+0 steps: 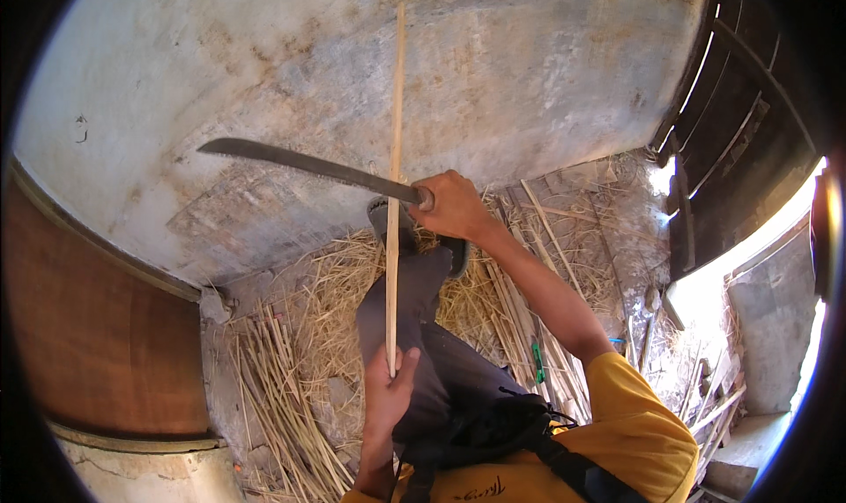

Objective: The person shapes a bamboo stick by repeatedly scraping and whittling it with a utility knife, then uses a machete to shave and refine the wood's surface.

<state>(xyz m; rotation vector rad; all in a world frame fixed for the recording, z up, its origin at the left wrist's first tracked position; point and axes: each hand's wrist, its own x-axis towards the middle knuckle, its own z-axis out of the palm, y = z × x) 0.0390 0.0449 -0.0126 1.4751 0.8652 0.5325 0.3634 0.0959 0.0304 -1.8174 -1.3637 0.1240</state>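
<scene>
My left hand [388,393] is closed around the lower end of a long, pale wooden strip, which looks like split bamboo [393,274]. The strip stands nearly upright in the picture, its thin far end in front of the wall. A machete [300,161] with a long, dark, slightly curved blade is in my right hand [454,205], fingers wrapped round its handle. Its blade points left and crosses the strip close to the handle; whether the edge bites into the wood I cannot tell. Both lie above my legs in dark trousers [419,327].
Curly shavings [330,327] cover the floor around my feet. Bundled strips lie on the left [286,406] and more strips on the right [520,327], with a green-handled tool [538,362] on them. A stained wall [291,71] rises ahead; a brown wooden panel [106,327] stands left.
</scene>
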